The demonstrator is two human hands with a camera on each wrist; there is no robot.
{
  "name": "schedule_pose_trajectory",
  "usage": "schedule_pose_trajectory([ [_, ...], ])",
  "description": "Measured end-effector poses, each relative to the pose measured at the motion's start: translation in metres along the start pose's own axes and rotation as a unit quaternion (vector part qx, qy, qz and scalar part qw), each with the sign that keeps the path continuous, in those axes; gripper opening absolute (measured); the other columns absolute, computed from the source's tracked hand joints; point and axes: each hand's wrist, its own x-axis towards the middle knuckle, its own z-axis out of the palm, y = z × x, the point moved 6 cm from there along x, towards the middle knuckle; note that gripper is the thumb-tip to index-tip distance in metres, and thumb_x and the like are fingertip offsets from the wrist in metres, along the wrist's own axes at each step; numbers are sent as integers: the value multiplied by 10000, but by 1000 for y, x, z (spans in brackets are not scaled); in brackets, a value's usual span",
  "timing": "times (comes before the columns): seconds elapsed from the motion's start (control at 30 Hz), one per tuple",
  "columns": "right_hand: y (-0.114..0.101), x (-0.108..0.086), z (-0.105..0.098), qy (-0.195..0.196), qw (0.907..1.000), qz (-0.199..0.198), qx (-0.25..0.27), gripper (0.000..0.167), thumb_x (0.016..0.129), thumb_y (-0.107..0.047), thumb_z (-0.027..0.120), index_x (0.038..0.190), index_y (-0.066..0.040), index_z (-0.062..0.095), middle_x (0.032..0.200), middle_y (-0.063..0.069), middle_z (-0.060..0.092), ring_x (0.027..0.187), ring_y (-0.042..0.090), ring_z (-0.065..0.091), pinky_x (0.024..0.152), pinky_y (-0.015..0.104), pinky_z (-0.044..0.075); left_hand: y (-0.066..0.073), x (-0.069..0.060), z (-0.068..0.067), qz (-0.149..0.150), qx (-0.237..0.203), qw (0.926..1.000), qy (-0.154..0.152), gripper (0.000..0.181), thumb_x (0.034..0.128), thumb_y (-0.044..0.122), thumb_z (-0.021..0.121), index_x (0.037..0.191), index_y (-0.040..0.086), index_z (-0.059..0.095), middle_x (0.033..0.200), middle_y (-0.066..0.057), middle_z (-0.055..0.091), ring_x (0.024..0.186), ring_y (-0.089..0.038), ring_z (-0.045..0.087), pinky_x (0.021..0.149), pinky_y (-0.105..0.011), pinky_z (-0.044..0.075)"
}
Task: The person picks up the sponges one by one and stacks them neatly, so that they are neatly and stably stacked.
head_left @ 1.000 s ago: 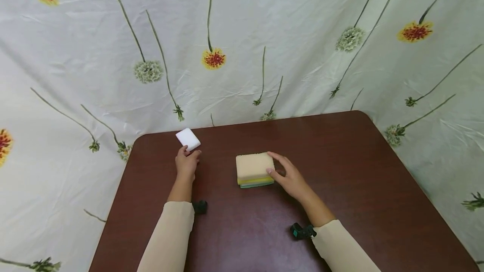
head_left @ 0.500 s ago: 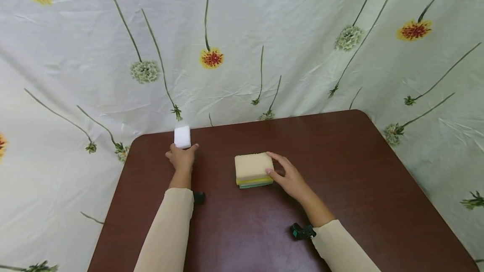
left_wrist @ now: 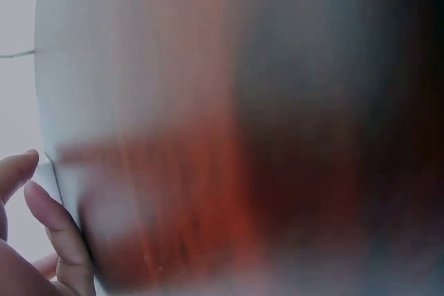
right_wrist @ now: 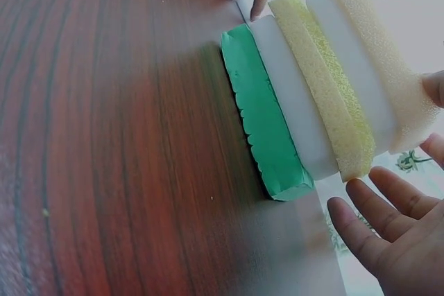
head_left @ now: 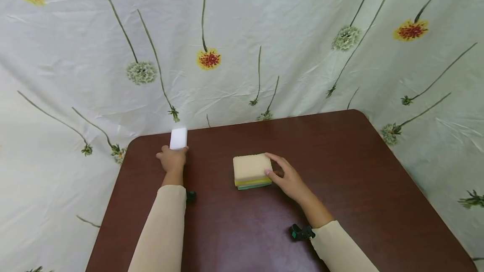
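At the table's far left edge lies a white sponge-like block [head_left: 178, 138]. My left hand [head_left: 173, 158] pinches its near end, the underside hidden by the hand; its fingers [left_wrist: 59, 233] are at the left edge of the left wrist view. Centrally stands a stack of blocks: a green one [right_wrist: 260, 112] at the bottom, a white one [right_wrist: 295, 102], a yellow sponge [right_wrist: 322, 88], another white one [right_wrist: 354, 74], and a cream sponge [head_left: 251, 168] on top. My right hand [head_left: 291, 181] rests against the stack's right side, thumb and index touching the cream sponge, other fingers loosely spread.
The dark red-brown table [head_left: 242, 226] has rounded far corners and ends just beyond the white block. Behind it hangs a white flowered cloth [head_left: 234, 20]. A black wrist camera [head_left: 302, 232] sits at the right wrist.
My left hand has reached forward and a little left to the white block, which has turned from slanted to nearly straight. My right hand and the stack have stayed in place.
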Motion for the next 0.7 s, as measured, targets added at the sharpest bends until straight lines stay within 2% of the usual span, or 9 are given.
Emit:
schedule_pose_trajectory([
  [0.1,1,0,1,-16,10000,25,-17,542,998,-114,635,1506,-49,455,1464,217,467,1382,381,452,1029,544,490,-1,0,-3,39,227,9997,-41,783,895,333,738,1456,-66,365,1421,-331,333,1223,-493,476,1060,-566,452],
  [0.27,2,0,2,-26,10000,24,-31,543,1001,-124,633,1509,-60,452,1473,210,461,1393,374,446,1033,528,494,-2,0,-5,28,219,9997,-67,734,914,330,707,1436,-73,386,1413,-330,343,1200,-488,489,1019,-555,483],
  [0.33,2,0,2,-19,10000,5,-21,543,1000,-122,634,1508,-59,453,1470,212,463,1396,376,444,1033,533,492,-2,0,-5,-13,69,9999,-81,708,917,326,701,1429,-59,400,1412,-316,345,1154,-468,522,921,-498,553],
  [0.4,1,0,2,-1,10000,-12,2,540,999,-116,634,1506,-57,457,1465,218,466,1397,379,443,1034,542,489,-4,1,-4,-64,-110,9998,-121,691,920,325,699,1430,-39,406,1417,-298,342,1102,-437,552,755,-400,603],
  [0.5,0,-1,2,7,10000,-24,8,539,1000,-114,632,1506,-54,456,1468,220,464,1403,384,437,1037,550,485,-6,3,-2,-165,-588,9980,-174,671,919,290,711,1440,-4,407,1436,-267,328,1061,-385,564,534,-256,563],
  [0.57,-1,-1,2,9,10000,-18,16,537,1000,-113,631,1506,-56,458,1470,221,464,1406,385,434,1040,555,481,-8,3,-1,-227,-912,9954,-207,666,918,268,715,1450,19,401,1456,-247,313,1063,-356,559,499,-210,538],
  [0.7,-1,-1,1,7,10000,0,20,539,999,-114,633,1506,-58,459,1479,217,461,1413,386,425,1042,560,477,-12,3,1,-326,-1413,9891,-271,673,915,240,717,1471,59,384,1493,-206,287,993,-279,551,535,-209,558],
])
